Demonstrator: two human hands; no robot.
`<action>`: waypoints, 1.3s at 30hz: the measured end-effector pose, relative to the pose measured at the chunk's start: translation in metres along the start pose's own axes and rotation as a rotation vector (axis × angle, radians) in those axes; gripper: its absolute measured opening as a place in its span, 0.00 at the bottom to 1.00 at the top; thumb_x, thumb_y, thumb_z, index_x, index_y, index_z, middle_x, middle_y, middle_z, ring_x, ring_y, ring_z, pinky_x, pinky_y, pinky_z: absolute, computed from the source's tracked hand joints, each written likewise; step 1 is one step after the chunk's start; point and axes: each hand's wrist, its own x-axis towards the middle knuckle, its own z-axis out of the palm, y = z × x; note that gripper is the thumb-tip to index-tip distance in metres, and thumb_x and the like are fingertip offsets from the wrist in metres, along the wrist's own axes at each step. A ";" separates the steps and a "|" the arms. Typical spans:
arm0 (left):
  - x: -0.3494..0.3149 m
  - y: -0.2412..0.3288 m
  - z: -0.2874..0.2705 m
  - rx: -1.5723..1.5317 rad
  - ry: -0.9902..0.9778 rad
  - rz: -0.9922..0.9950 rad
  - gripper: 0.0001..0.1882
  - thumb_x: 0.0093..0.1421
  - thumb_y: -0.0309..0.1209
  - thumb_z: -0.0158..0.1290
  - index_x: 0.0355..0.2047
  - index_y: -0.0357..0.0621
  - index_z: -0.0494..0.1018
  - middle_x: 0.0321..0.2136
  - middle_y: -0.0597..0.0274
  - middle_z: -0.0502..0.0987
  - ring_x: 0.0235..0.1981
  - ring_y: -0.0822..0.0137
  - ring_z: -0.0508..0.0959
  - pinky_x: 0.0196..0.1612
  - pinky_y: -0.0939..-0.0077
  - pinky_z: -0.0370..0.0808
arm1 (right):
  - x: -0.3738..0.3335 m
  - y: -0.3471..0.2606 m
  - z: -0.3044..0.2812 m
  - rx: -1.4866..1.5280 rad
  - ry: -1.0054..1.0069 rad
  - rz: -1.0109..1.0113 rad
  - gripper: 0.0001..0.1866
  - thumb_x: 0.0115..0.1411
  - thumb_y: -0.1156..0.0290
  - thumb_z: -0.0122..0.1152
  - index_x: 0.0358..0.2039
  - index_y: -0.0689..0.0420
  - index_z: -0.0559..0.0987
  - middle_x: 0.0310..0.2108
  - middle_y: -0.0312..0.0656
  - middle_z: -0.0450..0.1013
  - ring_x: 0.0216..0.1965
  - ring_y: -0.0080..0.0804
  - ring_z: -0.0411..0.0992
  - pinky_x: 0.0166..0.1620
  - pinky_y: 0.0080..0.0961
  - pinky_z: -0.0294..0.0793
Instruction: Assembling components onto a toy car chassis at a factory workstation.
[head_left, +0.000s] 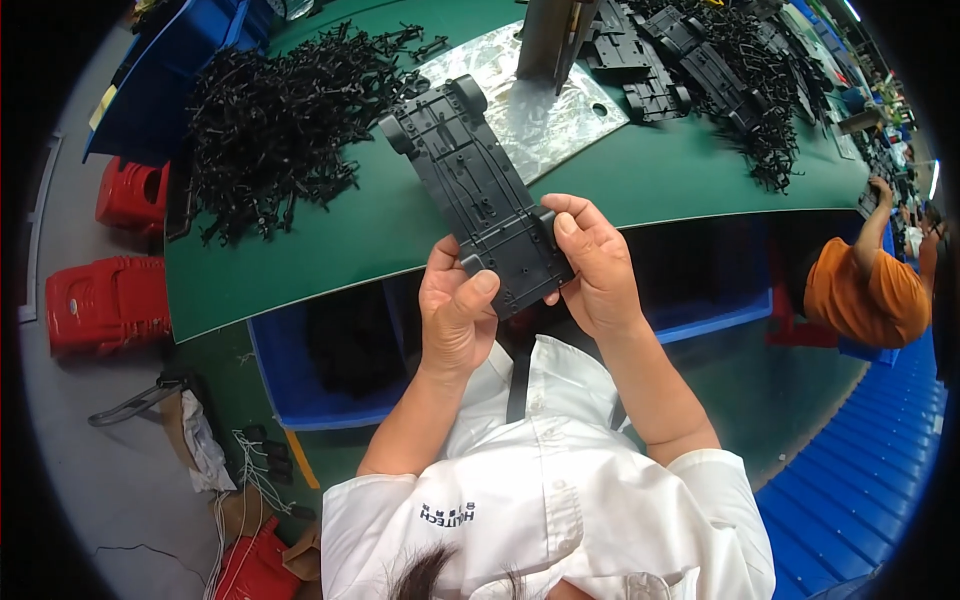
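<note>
A black plastic toy-car chassis (480,195), long and flat with wheel-arch shapes at its corners, is held up over the near edge of the green table. My left hand (458,305) grips its near left corner, thumb on top. On the opposite near corner, my right hand (592,255) closes with its thumb along the edge and fingers partly beneath. The far end of the chassis tilts up to the left, in front of a metal plate (575,135) on the table. A metal upright (548,45) stands on that plate.
Small black plastic parts (285,130) lie heaped at the table's left. More chassis (700,65) and black parts pile at the right. Blue bins (300,405) sit beneath the table (390,220). Red stools (110,305) stand left; another person in orange (865,290) sits right.
</note>
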 end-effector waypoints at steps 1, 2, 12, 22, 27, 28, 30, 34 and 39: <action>0.000 0.000 -0.003 0.007 -0.009 -0.017 0.29 0.49 0.26 0.58 0.50 0.41 0.59 0.44 0.52 0.71 0.45 0.62 0.74 0.48 0.64 0.74 | -0.001 0.002 0.000 0.014 -0.006 -0.010 0.17 0.64 0.66 0.49 0.48 0.63 0.65 0.29 0.40 0.73 0.18 0.19 0.71 0.16 0.12 0.69; 0.000 0.002 -0.002 0.010 -0.004 -0.014 0.29 0.49 0.26 0.58 0.50 0.41 0.59 0.44 0.52 0.71 0.45 0.62 0.74 0.48 0.64 0.74 | -0.001 0.003 0.000 0.018 -0.010 -0.006 0.17 0.64 0.66 0.49 0.48 0.63 0.65 0.29 0.40 0.73 0.18 0.19 0.71 0.16 0.12 0.69; -0.008 -0.005 -0.009 -0.035 -0.068 -0.080 0.27 0.49 0.30 0.59 0.48 0.41 0.62 0.42 0.52 0.73 0.40 0.59 0.78 0.43 0.63 0.78 | -0.017 0.009 0.000 0.038 -0.007 -0.011 0.19 0.62 0.64 0.52 0.48 0.63 0.65 0.33 0.40 0.72 0.21 0.17 0.71 0.18 0.13 0.71; -0.009 -0.003 -0.015 -0.013 -0.113 -0.093 0.24 0.50 0.32 0.59 0.46 0.40 0.66 0.42 0.53 0.74 0.39 0.60 0.78 0.41 0.64 0.79 | -0.016 0.018 0.000 0.057 0.005 0.021 0.17 0.63 0.66 0.50 0.48 0.64 0.65 0.27 0.38 0.71 0.19 0.18 0.69 0.18 0.14 0.70; -0.010 -0.003 -0.015 0.026 -0.082 -0.081 0.25 0.49 0.32 0.59 0.47 0.40 0.66 0.42 0.54 0.74 0.39 0.61 0.78 0.42 0.65 0.78 | -0.015 0.023 -0.007 0.084 -0.023 0.035 0.18 0.64 0.68 0.46 0.51 0.65 0.63 0.30 0.41 0.72 0.20 0.22 0.72 0.18 0.17 0.72; -0.010 -0.003 -0.015 0.038 -0.082 -0.075 0.26 0.49 0.32 0.59 0.48 0.40 0.65 0.42 0.53 0.74 0.39 0.61 0.78 0.42 0.65 0.78 | -0.016 0.023 -0.007 0.088 -0.021 0.038 0.18 0.64 0.68 0.46 0.51 0.65 0.63 0.30 0.41 0.73 0.20 0.22 0.72 0.18 0.17 0.72; -0.013 -0.006 -0.014 0.143 -0.037 -0.067 0.32 0.48 0.41 0.61 0.48 0.37 0.65 0.42 0.52 0.74 0.39 0.58 0.77 0.38 0.63 0.78 | -0.019 0.022 -0.006 0.091 -0.014 0.033 0.18 0.64 0.66 0.48 0.49 0.64 0.64 0.30 0.40 0.72 0.20 0.20 0.72 0.18 0.15 0.71; -0.014 -0.006 -0.014 0.050 -0.076 -0.078 0.26 0.50 0.31 0.59 0.49 0.38 0.64 0.41 0.52 0.74 0.38 0.60 0.79 0.39 0.65 0.80 | -0.021 0.023 -0.009 0.098 -0.012 0.025 0.17 0.63 0.65 0.50 0.47 0.63 0.65 0.31 0.40 0.72 0.20 0.19 0.71 0.17 0.14 0.71; -0.016 -0.005 -0.005 0.056 -0.036 -0.048 0.27 0.49 0.28 0.58 0.49 0.39 0.62 0.41 0.50 0.73 0.37 0.59 0.79 0.38 0.63 0.80 | -0.020 0.022 -0.008 0.102 0.002 0.024 0.17 0.63 0.65 0.50 0.47 0.63 0.65 0.31 0.40 0.72 0.21 0.19 0.72 0.17 0.14 0.71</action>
